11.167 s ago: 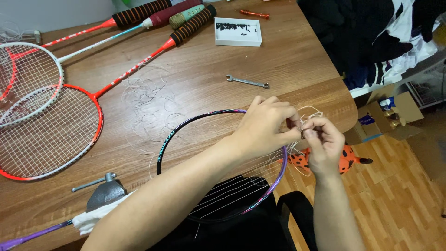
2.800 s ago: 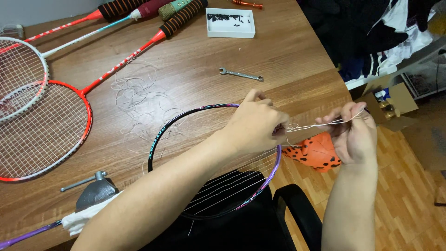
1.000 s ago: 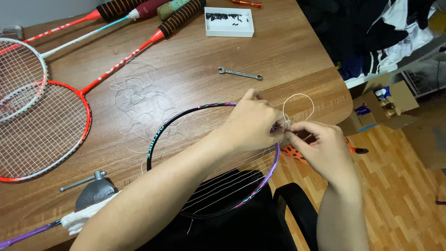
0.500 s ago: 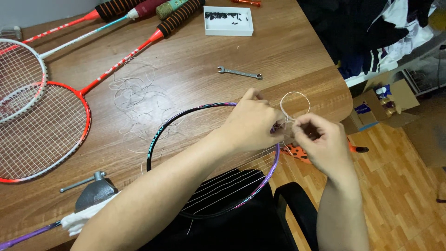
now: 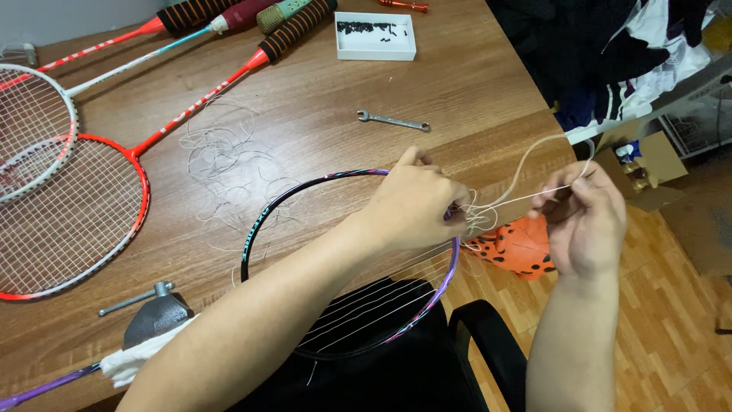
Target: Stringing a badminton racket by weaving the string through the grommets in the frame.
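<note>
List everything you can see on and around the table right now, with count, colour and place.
Racket frame: one, black and purple, partly strung, at the table's near edge.
String: one, pale, running taut from the frame's rim to the right hand, with a loop above.
Strung rackets: three, red and white, far left; handles point to the far edge.
String scraps: a loose tangle, pale, mid-table.
Wrench: one, silver, right of centre.
Tray: one, white, holding small black bits, far edge.
Clamp: one, grey metal, near left, with a white cloth beside it.
Table: one, brown wood.
Spotted object: one, orange with black spots, on the floor.
Left hand: gripping the frame's rim.
Right hand: pinching the string.
</note>
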